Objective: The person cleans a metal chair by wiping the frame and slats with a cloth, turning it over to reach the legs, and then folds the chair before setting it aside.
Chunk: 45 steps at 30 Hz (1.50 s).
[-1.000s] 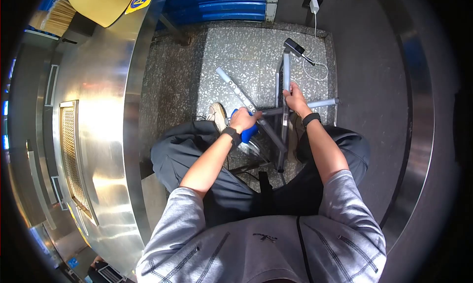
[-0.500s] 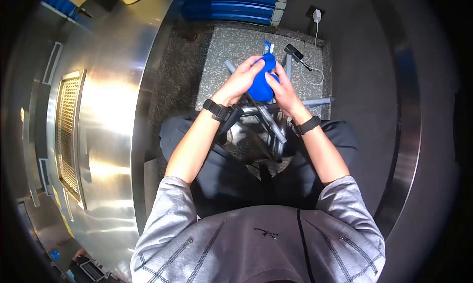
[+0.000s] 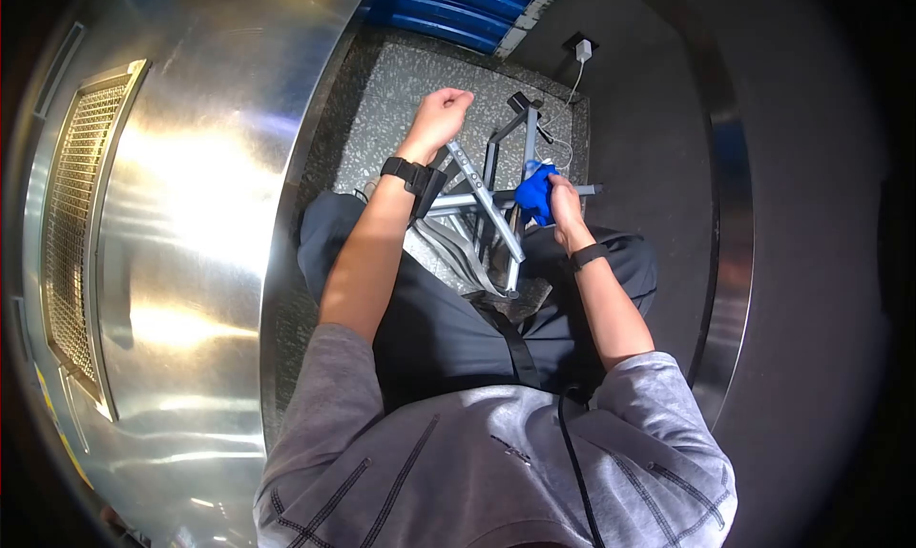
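My right hand (image 3: 565, 205) is closed around a crumpled blue cloth (image 3: 535, 196), with a bit of something white at its edge. The cloth is just over the grey metal frame (image 3: 491, 200), a set of crossed tubes on the floor between my legs. Away to the left, my left hand (image 3: 439, 121) is closed, its fingers curled in and partly hidden. It is just beyond the upper end of a tube with a row of holes (image 3: 469, 173). Whether it pinches anything small, I cannot make out.
A stainless steel counter front (image 3: 205, 166) with a mesh vent (image 3: 81, 219) runs along my left. Ahead is a blue slatted shutter (image 3: 444, 9). A white plug (image 3: 583, 50) with a cable is on the dark wall at right. Grey straps (image 3: 458, 250) hang by the frame.
My hands have moved apart. The left hand has let go of the blue cloth and gone up and left. The right hand has lowered, keeping the cloth, now bunched smaller. The view has shifted.
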Tool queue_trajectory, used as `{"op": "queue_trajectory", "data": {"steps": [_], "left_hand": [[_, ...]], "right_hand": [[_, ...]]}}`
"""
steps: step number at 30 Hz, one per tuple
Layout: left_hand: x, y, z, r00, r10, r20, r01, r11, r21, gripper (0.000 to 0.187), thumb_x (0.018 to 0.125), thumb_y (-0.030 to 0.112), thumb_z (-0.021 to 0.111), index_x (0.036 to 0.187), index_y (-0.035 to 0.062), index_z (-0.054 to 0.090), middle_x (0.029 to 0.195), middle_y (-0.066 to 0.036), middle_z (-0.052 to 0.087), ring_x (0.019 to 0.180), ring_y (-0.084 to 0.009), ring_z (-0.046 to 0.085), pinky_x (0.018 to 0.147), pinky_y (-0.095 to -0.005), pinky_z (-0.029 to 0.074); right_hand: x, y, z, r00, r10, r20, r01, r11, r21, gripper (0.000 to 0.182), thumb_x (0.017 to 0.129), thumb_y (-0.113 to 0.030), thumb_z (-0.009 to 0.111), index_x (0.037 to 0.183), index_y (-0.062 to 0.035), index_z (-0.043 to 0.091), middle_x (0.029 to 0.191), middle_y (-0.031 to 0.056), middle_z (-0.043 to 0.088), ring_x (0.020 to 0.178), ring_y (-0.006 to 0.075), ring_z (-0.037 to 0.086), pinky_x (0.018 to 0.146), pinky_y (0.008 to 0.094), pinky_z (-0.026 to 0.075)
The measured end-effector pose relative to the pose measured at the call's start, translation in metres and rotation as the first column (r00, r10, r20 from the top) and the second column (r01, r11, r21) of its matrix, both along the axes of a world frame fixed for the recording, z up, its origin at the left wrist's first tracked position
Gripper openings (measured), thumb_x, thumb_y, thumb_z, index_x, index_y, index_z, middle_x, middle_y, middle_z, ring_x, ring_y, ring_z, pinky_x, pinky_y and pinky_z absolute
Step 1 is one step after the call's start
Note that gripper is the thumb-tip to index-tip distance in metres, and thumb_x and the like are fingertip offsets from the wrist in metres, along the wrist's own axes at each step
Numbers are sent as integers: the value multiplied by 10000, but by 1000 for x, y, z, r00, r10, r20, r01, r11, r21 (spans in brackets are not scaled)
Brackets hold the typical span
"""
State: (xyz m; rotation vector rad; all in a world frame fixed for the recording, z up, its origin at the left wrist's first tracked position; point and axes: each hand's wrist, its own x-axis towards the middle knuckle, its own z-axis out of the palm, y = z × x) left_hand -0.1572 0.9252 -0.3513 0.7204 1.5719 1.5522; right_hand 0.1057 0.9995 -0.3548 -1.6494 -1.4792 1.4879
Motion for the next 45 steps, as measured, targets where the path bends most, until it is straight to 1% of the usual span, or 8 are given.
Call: {"op": "queue_trajectory", "data": {"steps": [4,7,11,15,26,33,38,45], "left_hand": [[-2,2,-17,955,-27,-294,-37,977,-209,434,896,284,640,1245,26,613,1184,-163,649,1069,-281,626,927,-352,470],[2,9,-77,819,-103,-564,-100,943,-318,540,869,281,643,1358,78,539,1459,-234,433,1336,-386,438,1119,-394,346],[25,8,-106,791,-400,-462,93,826,-555,759,869,292,635,1527,138,291,1595,-245,118,1450,-438,196,1170,-448,259],[45,9,-122,719,-458,-523,70,796,-601,780,878,279,612,1548,159,232,1618,-204,17,1448,-426,217,1145,-462,302],[54,33,-90,751,-552,-362,89,628,-773,785,928,339,571,1560,124,158,1618,-185,-70,1346,-409,415,1055,-460,419],[50,27,-96,757,-570,-318,157,632,-759,829,883,255,545,1565,110,98,1601,-204,-146,1224,-385,553,1003,-441,460],[46,24,-91,782,-550,-294,159,631,-759,857,845,244,555,1564,97,112,1601,-212,-142,1270,-438,499,1048,-454,418],[41,34,-105,852,-480,-207,217,685,-696,841,879,322,545,1559,72,117,1599,-188,-177,1332,-452,427,1109,-455,354]], "right_hand": [[-10,25,-53,960,115,254,-131,990,46,430,920,-307,591,1175,39,593,1066,140,673,957,203,636,842,338,491],[-33,19,-71,800,310,514,-476,849,229,379,872,-277,664,1167,-43,625,1106,226,645,996,354,645,869,415,501],[-53,-11,-90,621,292,728,-693,639,335,389,885,-302,654,1149,-24,584,1081,228,597,990,419,608,853,480,501],[-29,-26,-95,559,296,774,-791,469,392,344,884,-303,654,1052,-16,566,1040,209,591,963,396,598,802,476,508],[53,-56,-78,396,355,847,-841,511,179,369,792,-220,735,1001,-14,512,927,180,590,886,366,621,758,441,524],[-9,-29,-87,554,401,730,-802,492,338,328,804,-171,725,1011,-4,532,978,191,591,917,385,606,795,445,506],[-25,-28,-83,576,406,709,-784,521,339,316,801,-150,718,1012,-20,522,978,191,589,936,389,604,796,454,505],[51,-49,-68,308,465,830,-840,542,8,397,731,-137,719,1051,-15,520,974,221,631,893,392,655,758,460,541]]}}
